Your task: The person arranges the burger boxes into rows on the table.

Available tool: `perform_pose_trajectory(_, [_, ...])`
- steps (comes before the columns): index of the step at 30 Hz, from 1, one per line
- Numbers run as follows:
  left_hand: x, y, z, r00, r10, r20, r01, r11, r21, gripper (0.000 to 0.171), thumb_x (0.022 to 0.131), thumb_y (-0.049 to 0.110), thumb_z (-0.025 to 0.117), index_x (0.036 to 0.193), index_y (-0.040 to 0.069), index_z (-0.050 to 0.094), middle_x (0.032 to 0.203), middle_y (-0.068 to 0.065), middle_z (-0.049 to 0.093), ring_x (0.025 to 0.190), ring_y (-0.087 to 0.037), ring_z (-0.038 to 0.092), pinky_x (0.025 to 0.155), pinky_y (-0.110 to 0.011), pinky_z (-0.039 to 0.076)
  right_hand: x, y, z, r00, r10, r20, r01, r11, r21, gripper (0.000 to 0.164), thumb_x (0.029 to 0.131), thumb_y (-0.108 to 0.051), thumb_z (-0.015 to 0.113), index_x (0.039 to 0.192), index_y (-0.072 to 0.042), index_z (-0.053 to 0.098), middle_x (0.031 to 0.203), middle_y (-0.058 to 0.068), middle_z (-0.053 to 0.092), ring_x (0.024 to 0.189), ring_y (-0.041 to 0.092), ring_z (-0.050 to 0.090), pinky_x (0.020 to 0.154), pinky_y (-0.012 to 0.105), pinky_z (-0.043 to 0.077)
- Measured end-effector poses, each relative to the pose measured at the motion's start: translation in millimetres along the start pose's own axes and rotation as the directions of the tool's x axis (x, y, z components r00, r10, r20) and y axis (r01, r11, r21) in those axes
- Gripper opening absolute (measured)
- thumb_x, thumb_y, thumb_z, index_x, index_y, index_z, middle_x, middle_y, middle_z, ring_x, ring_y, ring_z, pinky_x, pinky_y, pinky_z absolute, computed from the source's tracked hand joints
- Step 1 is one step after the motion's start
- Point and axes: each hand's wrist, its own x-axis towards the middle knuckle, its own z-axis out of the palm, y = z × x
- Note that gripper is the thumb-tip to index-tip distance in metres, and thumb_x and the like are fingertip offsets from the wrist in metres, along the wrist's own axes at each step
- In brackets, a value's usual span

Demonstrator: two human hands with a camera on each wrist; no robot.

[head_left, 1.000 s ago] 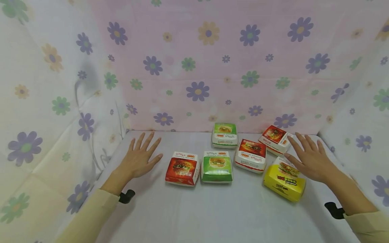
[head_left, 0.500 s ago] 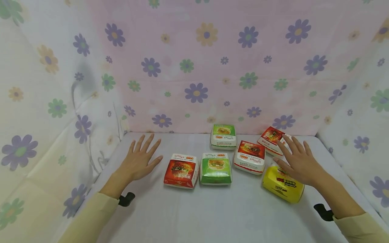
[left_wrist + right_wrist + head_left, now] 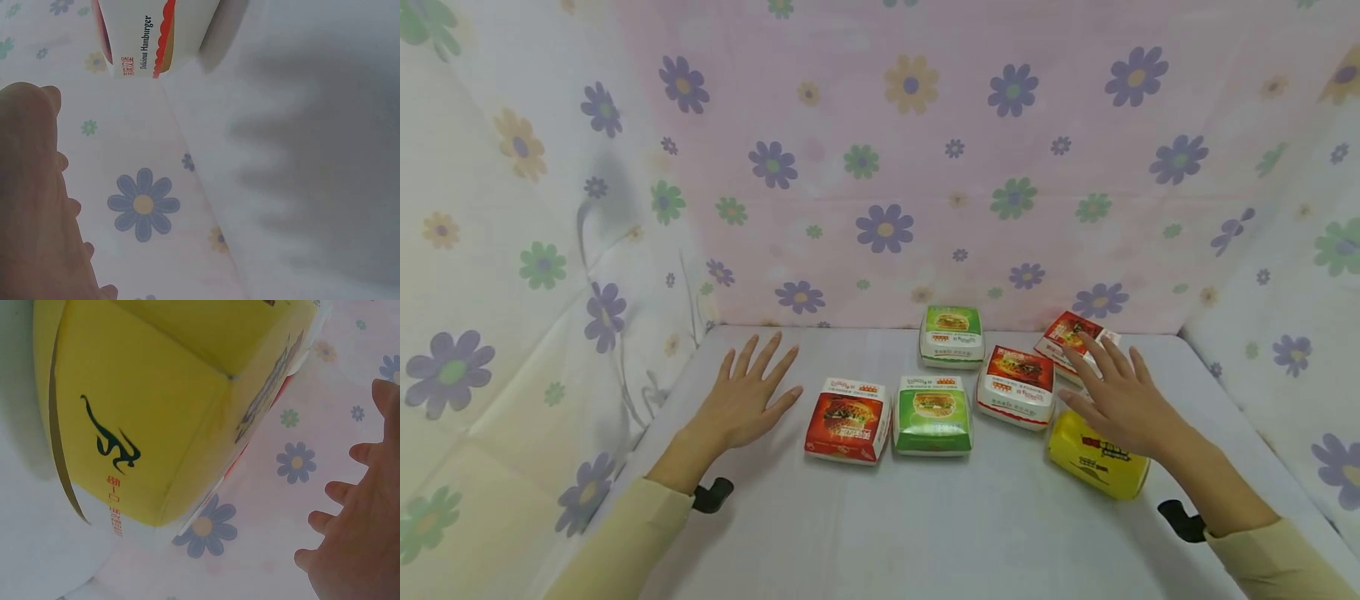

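Observation:
My left hand [image 3: 737, 408], fingers spread, hovers over the left of the table, left of a red hamburger box [image 3: 847, 421]. Right of that box sits a green hamburger box [image 3: 933, 417]. On the right side my right hand [image 3: 1123, 400] is spread above a yellow hamburger box [image 3: 1093, 458] and partly covers it in the head view. Just beyond its fingertips lies a red and white box [image 3: 1067, 333] at the back right. Another red and white box [image 3: 1017, 387] sits left of the yellow one. Both hands hold nothing.
A second green box [image 3: 952, 337] stands at the back near the pink flowered cloth wall [image 3: 880, 167]. White flowered cloth hangs along the left and right sides. The white tabletop [image 3: 880, 533] runs up to the boxes.
My right hand has moved left, from beside the yellow box to over it. The left hand has hardly moved, and the boxes stay where they were.

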Motion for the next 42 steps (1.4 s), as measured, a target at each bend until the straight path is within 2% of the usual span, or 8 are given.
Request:
perform_pose_trajectory(6, [-0.9,2.5,-1.1,1.0,0.005,-0.012,-0.006,1.0,-0.015,0.068,0.095,0.06,0.032,0.151,0.024,0.019,0.157,-0.006,0.006,0.141,-0.038,0.003,0.108,-0.062,0.006,1.9,-8.8,1.2,1.0,-0.004,-0.01,0.004,1.0,0.022,0.072,0.095,-0.053,0.043,0.151,-0.017,0.016,0.153,0.023,0.01,0.14,0.043,-0.001,0.107,0.051,-0.019])
perform_pose_trajectory(13, [-2.5,4.7,1.2,1.0,0.001,0.008,-0.001,1.0,-0.008,0.068,0.094,0.062,0.028,0.151,0.027,0.016,0.158,-0.004,0.005,0.142,-0.037,0.002,0.108,-0.061,0.006,4.6,-17.9,2.7,1.0,-0.006,-0.016,0.007,1.0,0.024,0.075,0.094,-0.055,0.044,0.152,-0.027,0.006,0.155,0.015,0.008,0.14,0.041,0.002,0.107,0.052,-0.019])
perform_pose_trajectory(17, [-3.6,5.9,2.3,1.0,0.001,0.003,-0.001,1.0,-0.009,0.068,0.094,0.062,0.028,0.151,0.028,0.016,0.158,-0.003,0.004,0.142,-0.036,0.002,0.108,-0.061,0.006,4.7,-22.8,4.5,0.999,-0.029,-0.036,0.03,0.999,0.015,0.076,0.094,-0.054,0.045,0.152,-0.026,0.005,0.157,0.011,0.003,0.141,0.04,0.002,0.107,0.052,-0.018])
perform_pose_trajectory(23, [-6.3,9.2,4.3,1.0,0.007,0.008,-0.007,0.999,-0.032,0.068,0.095,0.061,0.029,0.151,0.028,0.014,0.158,-0.004,0.004,0.141,-0.038,0.002,0.107,-0.062,0.006,4.1,-32.2,8.9,0.997,-0.067,-0.047,0.068,0.997,0.023,0.074,0.095,-0.055,0.04,0.152,-0.023,0.006,0.156,0.012,0.007,0.141,0.039,0.004,0.108,0.055,-0.014])
perform_pose_trajectory(29, [-8.8,12.1,6.7,1.0,0.012,0.011,-0.012,1.0,-0.024,0.067,0.095,0.061,0.029,0.151,0.026,0.016,0.158,-0.005,0.004,0.141,-0.038,0.002,0.107,-0.063,0.006,4.3,-44.7,16.8,0.995,-0.096,-0.03,0.097,0.995,0.008,0.073,0.096,-0.054,0.038,0.152,-0.019,0.009,0.157,0.007,-0.005,0.142,0.034,-0.005,0.109,0.056,-0.009])
perform_pose_trajectory(32, [-9.7,13.6,7.9,1.0,0.018,0.005,-0.018,0.999,-0.035,0.067,0.095,0.059,0.03,0.151,0.025,0.018,0.158,-0.005,0.005,0.141,-0.037,0.002,0.107,-0.063,0.006,5.0,-52.1,19.2,0.991,-0.123,-0.046,0.123,0.992,0.003,0.072,0.096,-0.053,0.038,0.152,-0.019,0.01,0.157,0.008,-0.001,0.142,0.03,-0.008,0.11,0.054,-0.009])
perform_pose_trajectory(37, [-10.6,15.8,8.7,1.0,0.02,0.009,-0.02,0.998,-0.053,0.066,0.096,0.059,0.031,0.151,0.025,0.018,0.157,-0.006,0.006,0.142,-0.037,0.001,0.107,-0.063,0.007,5.7,-65.7,21.0,0.987,-0.149,-0.067,0.149,0.989,-0.002,0.07,0.095,-0.055,0.039,0.151,-0.019,0.018,0.156,0.01,0.01,0.143,0.03,-0.003,0.112,0.052,-0.005])
perform_pose_trajectory(42, [-11.4,17.1,10.9,0.999,0.015,0.039,-0.012,0.997,-0.078,0.067,0.096,0.059,0.029,0.152,0.025,0.015,0.158,-0.006,0.005,0.142,-0.037,0.0,0.106,-0.064,0.008,5.1,-80.6,21.2,0.992,-0.127,-0.009,0.128,0.99,0.051,0.071,0.094,-0.062,0.032,0.151,-0.024,0.017,0.157,0.01,0.007,0.143,0.032,-0.003,0.111,0.054,-0.005])
